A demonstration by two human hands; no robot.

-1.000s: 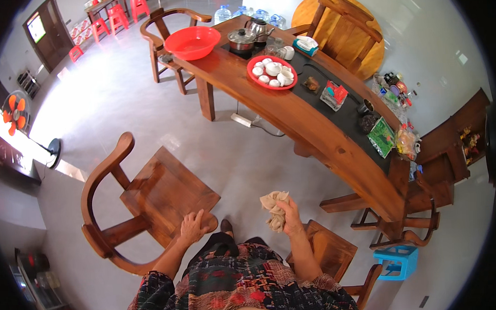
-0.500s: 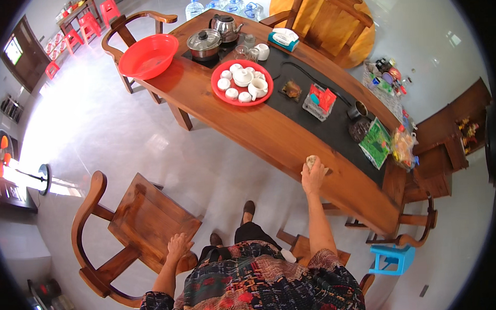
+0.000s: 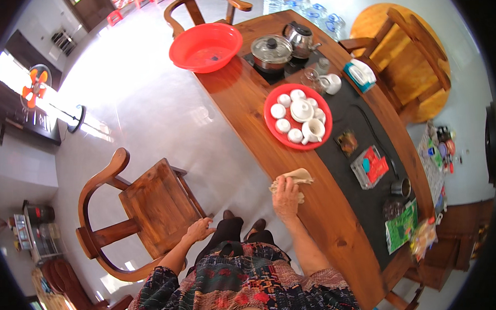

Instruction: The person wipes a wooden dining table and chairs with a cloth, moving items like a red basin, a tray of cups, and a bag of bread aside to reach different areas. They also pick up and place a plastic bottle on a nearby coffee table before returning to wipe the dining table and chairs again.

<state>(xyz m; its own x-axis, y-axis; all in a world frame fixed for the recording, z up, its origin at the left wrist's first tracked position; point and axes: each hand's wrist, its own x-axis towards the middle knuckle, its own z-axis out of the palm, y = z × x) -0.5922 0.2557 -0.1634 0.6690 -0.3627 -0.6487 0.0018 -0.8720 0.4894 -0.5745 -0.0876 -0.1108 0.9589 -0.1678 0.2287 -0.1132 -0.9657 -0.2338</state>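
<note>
My right hand [image 3: 285,200] grips a beige cloth [image 3: 300,177] over the near edge of the wooden tea table [image 3: 330,228]. Part of the cloth spreads out flat past my fingers. Beyond it, a red round tray [image 3: 270,121] carries a white lidded teapot [image 3: 301,110], a white pitcher [image 3: 313,132] and several small white cups. My left hand [image 3: 199,230] hangs low beside a wooden armchair [image 3: 157,204], fingers apart, with nothing in it.
A large red basin [image 3: 192,47] sits at the table's far left end. Near it stand a glass-lidded pot [image 3: 271,53] and a kettle [image 3: 299,39]. Farther right are a tissue pack [image 3: 360,74], a red packet [image 3: 375,164] and a green bag [image 3: 402,226]. A fan [image 3: 36,86] stands at left.
My view has turned and come closer to the tray. The right hand has moved left along the table edge with the cloth, which now shows more spread out. My left hand stays empty.
</note>
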